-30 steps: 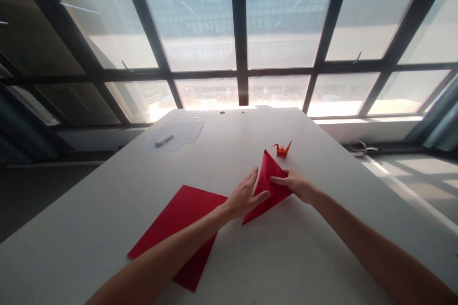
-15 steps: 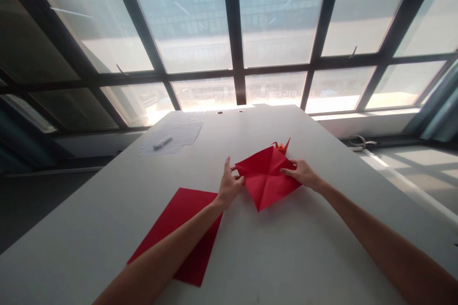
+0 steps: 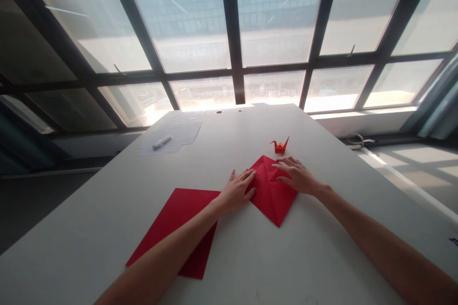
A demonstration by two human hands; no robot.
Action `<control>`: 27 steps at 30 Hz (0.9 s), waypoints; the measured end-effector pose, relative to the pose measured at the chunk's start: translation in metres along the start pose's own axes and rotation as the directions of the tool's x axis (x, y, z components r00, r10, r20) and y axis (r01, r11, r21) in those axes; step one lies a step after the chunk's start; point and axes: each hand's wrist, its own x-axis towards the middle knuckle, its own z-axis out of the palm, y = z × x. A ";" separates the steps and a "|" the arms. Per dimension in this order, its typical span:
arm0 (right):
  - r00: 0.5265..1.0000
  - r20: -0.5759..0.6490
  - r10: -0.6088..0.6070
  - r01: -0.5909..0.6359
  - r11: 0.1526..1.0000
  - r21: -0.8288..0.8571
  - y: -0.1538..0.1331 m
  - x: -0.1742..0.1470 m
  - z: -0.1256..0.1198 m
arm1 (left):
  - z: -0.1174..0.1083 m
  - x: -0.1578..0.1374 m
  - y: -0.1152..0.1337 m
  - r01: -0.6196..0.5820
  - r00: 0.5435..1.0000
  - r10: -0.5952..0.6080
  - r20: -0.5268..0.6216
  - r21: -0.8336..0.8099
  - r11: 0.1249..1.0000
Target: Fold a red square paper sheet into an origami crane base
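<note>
A creased, bright red square of paper [image 3: 275, 202] lies on the long white table [image 3: 293, 267], turned like a diamond with one corner towards the person. The left hand [image 3: 236, 192], palm down with its fingers extended, rests over the paper's left corner; the right hand [image 3: 295, 175], fingers spread and slightly bent, is over its right side, though whether every fingertip touches cannot be told. A small orange-red folded paper crane [image 3: 280, 147] stands just beyond, and a flat dark red paper sheet [image 3: 179, 214] lies under the left forearm
</note>
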 end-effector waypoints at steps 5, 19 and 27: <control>0.978 0.205 -0.046 0.028 0.995 0.091 -0.002 -0.010 0.008 | 0.001 0.000 -0.003 -0.014 0.998 0.013 0.065 0.014 1.000; 0.997 0.020 0.072 -0.070 0.996 -0.052 -0.016 -0.022 -0.003 | -0.002 0.001 0.011 0.013 0.998 -0.017 -0.065 -0.052 0.999; 0.995 0.095 -0.009 0.002 0.997 0.079 -0.001 -0.021 -0.003 | -0.007 0.001 0.010 0.037 0.998 -0.037 -0.060 0.000 0.999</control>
